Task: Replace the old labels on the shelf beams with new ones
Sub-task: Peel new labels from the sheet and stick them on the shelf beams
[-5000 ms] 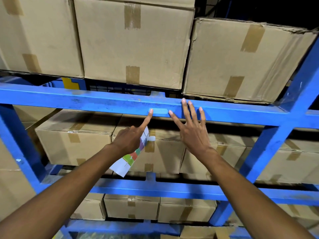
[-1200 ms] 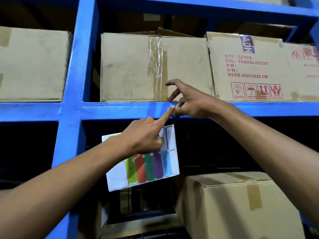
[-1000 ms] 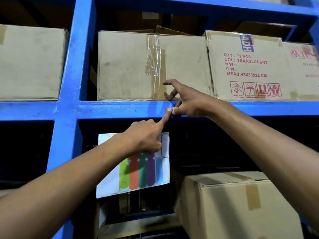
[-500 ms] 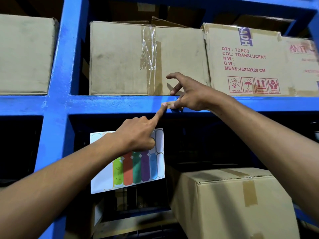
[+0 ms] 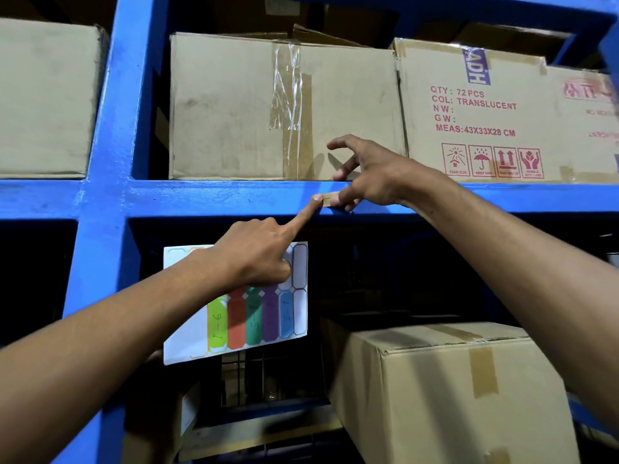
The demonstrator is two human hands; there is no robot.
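A small tan label [image 5: 330, 197] lies on the front of the blue shelf beam [image 5: 217, 199]. My right hand [image 5: 371, 177] pinches its right end with thumb and a finger, the other fingers spread above. My left hand [image 5: 258, 256] holds a white sticker sheet [image 5: 254, 319] with green, orange, teal, purple and blue labels against its palm. Its index finger points up and its tip touches the left end of the tan label.
A blue upright post [image 5: 110, 162] stands to the left. Cardboard boxes sit above the beam: a taped one [image 5: 281, 108], a printed one [image 5: 495, 118], another at far left [image 5: 43, 102]. A taped box [image 5: 445, 393] sits on the lower level at right.
Five seconds ago both hands pressed a label on a different beam. Over the last second the hands stay at this beam; the tan label now shows more between the fingertips.
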